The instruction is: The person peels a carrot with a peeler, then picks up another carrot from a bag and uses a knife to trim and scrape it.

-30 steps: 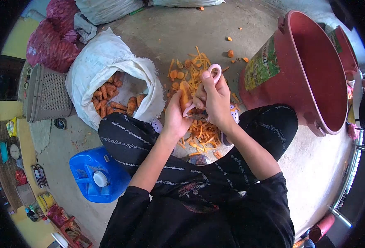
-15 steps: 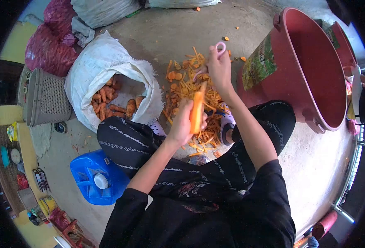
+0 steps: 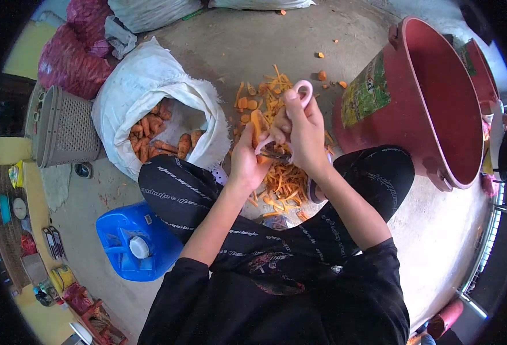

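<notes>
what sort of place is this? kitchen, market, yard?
Probably an informal food-prep spot, a home yard or back room, not a fitted kitchen. Bare concrete floor, an open white sack of carrots, peelings heaped on the floor, a big red bucket.

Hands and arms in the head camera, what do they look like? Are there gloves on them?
No gloves. The left hand and the right hand are bare, and so are both forearms. I can see no watch or bracelet. The left sleeve and the right sleeve are plain black and end near the elbows. They belong to a black top with a faded print on the front.
</notes>
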The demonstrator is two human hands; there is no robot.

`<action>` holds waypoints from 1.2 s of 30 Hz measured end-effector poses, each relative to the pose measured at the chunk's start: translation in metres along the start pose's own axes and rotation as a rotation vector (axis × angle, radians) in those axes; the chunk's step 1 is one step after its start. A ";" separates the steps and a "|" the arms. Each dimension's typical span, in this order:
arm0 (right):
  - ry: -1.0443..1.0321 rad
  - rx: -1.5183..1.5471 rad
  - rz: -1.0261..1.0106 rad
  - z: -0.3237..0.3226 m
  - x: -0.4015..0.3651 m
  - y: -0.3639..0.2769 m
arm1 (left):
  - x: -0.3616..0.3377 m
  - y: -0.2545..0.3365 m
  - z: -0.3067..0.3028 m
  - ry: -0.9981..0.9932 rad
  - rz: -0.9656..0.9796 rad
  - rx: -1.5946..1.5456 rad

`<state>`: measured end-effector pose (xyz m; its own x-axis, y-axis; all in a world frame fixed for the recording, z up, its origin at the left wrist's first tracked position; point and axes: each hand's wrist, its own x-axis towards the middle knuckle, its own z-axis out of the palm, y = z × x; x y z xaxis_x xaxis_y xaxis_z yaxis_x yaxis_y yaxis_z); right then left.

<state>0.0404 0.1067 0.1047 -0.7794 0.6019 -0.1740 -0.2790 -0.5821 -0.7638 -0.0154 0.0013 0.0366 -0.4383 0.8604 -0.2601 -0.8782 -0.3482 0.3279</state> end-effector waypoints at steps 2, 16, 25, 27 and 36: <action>-0.017 0.007 0.015 0.001 -0.001 0.000 | -0.002 -0.001 0.009 0.156 -0.018 0.061; 0.025 -0.023 0.011 -0.007 0.009 0.011 | -0.001 -0.006 0.003 0.157 0.006 0.012; 0.007 -0.204 -0.020 -0.033 0.060 0.010 | -0.011 -0.021 0.003 0.158 -0.022 0.313; 0.110 -0.434 -0.235 -0.053 0.082 0.016 | -0.018 -0.023 0.004 0.088 -0.027 0.359; 0.063 -0.194 -0.354 -0.032 0.058 -0.006 | -0.005 -0.006 0.003 0.201 -0.025 0.343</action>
<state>0.0153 0.1627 0.0793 -0.6168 0.7822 0.0880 -0.4087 -0.2226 -0.8851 -0.0071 0.0005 0.0387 -0.4760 0.7654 -0.4331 -0.7891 -0.1543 0.5946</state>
